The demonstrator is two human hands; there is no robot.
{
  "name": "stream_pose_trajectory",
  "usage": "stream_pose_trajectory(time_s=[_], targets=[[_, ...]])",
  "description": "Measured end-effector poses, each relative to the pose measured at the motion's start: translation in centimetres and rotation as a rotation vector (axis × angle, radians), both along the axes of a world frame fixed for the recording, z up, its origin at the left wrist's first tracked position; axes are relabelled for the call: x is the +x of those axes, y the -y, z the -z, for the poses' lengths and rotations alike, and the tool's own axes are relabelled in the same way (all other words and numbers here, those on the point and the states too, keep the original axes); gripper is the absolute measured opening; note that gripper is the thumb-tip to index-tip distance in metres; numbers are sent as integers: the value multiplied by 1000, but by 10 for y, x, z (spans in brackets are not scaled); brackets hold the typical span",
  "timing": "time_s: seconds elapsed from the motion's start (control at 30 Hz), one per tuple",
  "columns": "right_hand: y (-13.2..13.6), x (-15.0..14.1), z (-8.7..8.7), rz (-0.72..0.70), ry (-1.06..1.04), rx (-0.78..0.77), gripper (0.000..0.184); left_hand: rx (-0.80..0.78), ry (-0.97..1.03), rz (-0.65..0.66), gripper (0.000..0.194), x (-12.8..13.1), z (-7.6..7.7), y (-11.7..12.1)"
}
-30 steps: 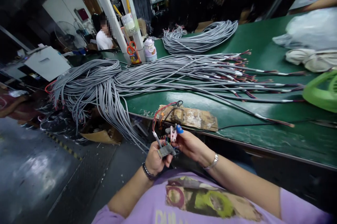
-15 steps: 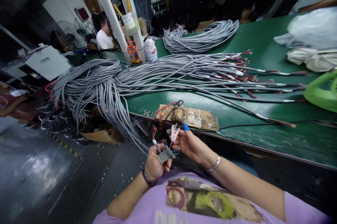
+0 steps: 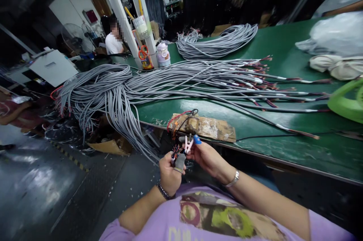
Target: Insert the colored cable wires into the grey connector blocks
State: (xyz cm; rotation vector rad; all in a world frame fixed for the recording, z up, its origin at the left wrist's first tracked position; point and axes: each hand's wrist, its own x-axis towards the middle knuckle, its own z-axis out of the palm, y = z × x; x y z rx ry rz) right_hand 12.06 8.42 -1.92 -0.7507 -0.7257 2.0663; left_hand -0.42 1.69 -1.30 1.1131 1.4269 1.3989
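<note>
My left hand [image 3: 169, 176] is closed around the bundle of thin coloured wires [image 3: 176, 152] at a grey cable's end. A flat grey piece [image 3: 179, 162] shows at its thumb side; whether it is a finger cover or a separate part I cannot tell. My right hand [image 3: 204, 156], with blue tape [image 3: 197, 139] on a fingertip, pinches a small pale pink clip [image 3: 188, 144] close beside the wire ends. Both hands are just off the table's front edge, below a tape-covered cardboard piece [image 3: 211, 127] with red and black leads.
Long grey cables [image 3: 170, 82] with stripped ends spread over the green table [image 3: 297, 150], some hanging off its left front. Behind lies a coiled cable bundle [image 3: 218, 42]. Orange-handled scissors [image 3: 143, 53] and a lilac bottle [image 3: 163, 54] stand by a post. A person [image 3: 114, 40] sits beyond.
My left hand has turned and risen slightly, bringing the wire ends up against the pink clip. The clip has tilted and dipped a little with my right hand.
</note>
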Motion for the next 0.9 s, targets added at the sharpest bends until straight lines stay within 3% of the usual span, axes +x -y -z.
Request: stream_pose_trajectory(time_s=[0.4, 0.6, 0.73, 0.9], targets=[[-4, -8, 5, 61, -93, -143, 35, 25, -87, 52, 20, -3, 14, 4], [-2, 2, 8, -34, -124, -225, 38, -70, 109, 36, 31, -6, 15, 9], [-5, 10, 16, -22, -117, -279, 33, -103, 268, -12, 34, -13, 21, 10], [-5, 24, 30, 17, -17, -260, 22, 0, 411, -34, 40, -23, 13, 8]])
